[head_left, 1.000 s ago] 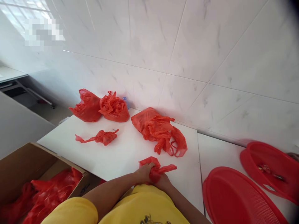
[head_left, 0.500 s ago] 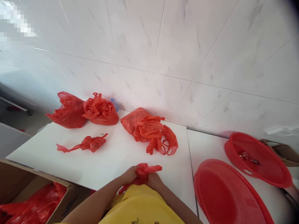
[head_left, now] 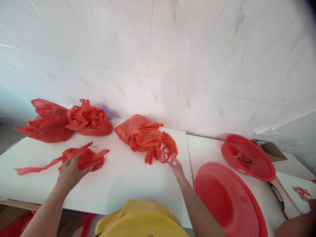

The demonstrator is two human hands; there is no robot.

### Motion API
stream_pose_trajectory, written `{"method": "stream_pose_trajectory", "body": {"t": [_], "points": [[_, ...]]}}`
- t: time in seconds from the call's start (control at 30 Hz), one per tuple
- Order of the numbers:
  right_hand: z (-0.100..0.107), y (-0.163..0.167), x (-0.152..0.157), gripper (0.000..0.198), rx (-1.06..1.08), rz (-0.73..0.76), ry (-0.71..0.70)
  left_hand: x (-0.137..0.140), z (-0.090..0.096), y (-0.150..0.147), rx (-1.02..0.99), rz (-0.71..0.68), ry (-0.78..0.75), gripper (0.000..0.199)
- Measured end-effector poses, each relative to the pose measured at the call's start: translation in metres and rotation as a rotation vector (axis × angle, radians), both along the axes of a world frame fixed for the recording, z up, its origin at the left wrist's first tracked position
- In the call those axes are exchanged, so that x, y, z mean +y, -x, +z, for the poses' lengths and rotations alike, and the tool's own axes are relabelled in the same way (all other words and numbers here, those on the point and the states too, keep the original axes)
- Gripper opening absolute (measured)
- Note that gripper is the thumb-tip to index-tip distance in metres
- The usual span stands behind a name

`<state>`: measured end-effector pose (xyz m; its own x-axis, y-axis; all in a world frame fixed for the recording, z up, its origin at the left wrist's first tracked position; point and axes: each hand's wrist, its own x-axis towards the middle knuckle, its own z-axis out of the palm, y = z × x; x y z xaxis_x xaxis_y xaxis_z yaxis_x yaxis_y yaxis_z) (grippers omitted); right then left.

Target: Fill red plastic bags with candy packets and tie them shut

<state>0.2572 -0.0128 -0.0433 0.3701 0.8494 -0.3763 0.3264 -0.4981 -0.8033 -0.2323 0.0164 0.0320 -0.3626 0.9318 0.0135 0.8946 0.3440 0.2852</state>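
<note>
Under the left hand point(head_left: 70, 168), fingers clamped, lies a crinkled red bag point(head_left: 84, 158); the right hand point(head_left: 177, 168), fingers apart, touches a glossy bag heap point(head_left: 145, 138).

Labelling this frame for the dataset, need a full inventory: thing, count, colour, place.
plastic bags: four lots, red; two bunched at the wall far left, one loose pile mid-table, one crumpled under the left hand.
bottle cap: one, blue, behind the far-left bags at the wall.
table: white top, against the tiled wall.
baskets: two, red, round mesh, right of the table; the far one holds small items, too small to tell.
cardboard box: one, brown, behind the far basket.
another person's hand: far right edge.
left hand: gripping the crumpled bag.
right hand: fingers open, at the edge of the mid-table pile.
</note>
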Motion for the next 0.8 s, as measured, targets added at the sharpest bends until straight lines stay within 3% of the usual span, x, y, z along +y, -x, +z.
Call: {"method": "stream_pose_trajectory", "body": {"t": [0.1,0.23,0.33,0.47,0.53,0.67,0.73,0.8], "points": [[0.003,0.002,0.005,0.055,0.031,0.005,-0.014,0.002,-0.002,-0.021,-0.01,-0.135,-0.073,0.065],[0.011,0.01,-0.005,0.061,0.003,-0.035,-0.076,0.002,-0.001,-0.088,-0.155,-0.378,-0.028,0.053],[0.031,0.015,-0.03,0.062,-0.024,-0.03,-0.191,-0.003,0.006,-0.142,-0.293,-0.58,0.101,0.05],[0.071,0.023,-0.078,0.057,-0.002,0.017,-0.289,-0.017,0.025,-0.201,-0.63,-0.793,0.268,0.065],[0.088,0.028,-0.1,0.052,0.032,0.043,-0.278,-0.025,0.033,-0.225,-0.764,-0.828,0.329,0.082],[0.105,0.044,-0.13,0.046,0.22,0.082,-0.253,-0.038,0.033,-0.258,-0.855,-0.723,0.479,0.107],[0.108,0.053,-0.135,0.044,0.366,0.098,-0.267,-0.044,0.027,-0.265,-0.85,-0.7,0.537,0.11],[0.111,0.059,-0.135,0.041,0.524,0.097,-0.294,-0.047,0.018,-0.265,-0.824,-0.723,0.541,0.099]]}}
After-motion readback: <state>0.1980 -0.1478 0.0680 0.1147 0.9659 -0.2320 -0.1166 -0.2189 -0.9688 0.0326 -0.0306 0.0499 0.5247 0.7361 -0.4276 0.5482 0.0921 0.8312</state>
